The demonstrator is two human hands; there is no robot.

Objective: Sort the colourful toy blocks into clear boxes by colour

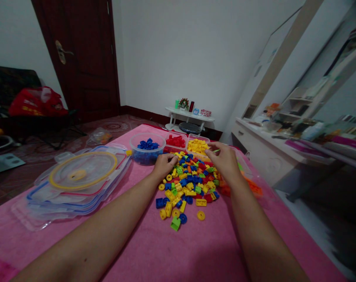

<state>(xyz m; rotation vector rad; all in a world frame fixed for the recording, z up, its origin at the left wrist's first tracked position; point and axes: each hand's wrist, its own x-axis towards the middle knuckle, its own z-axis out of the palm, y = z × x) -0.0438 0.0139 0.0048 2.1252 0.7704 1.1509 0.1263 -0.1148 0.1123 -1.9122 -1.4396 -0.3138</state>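
Observation:
A heap of mixed toy building bricks point(182, 188) in yellow, blue, green, red and orange lies on the pink cloth. My left hand point(165, 163) is at the heap's far left edge, fingers curled together; whatever may be in them is hidden. At the back right of the heap, my right hand point(224, 158) pinches a small green brick point(215, 151) between thumb and fingertips, close to the tub of yellow bricks point(198, 145). A round tub point(133, 148) with blue bricks stands just beyond my left hand. Between these two is a clear box of red bricks point(176, 141).
Stacked clear lids point(84, 176) with coloured seals lie at the left of the pink-covered table point(172, 254). Orange pieces point(254, 187) sit right of my right forearm. Beyond are a low white stand point(185, 112), a dresser point(263, 145) and a door point(84, 58).

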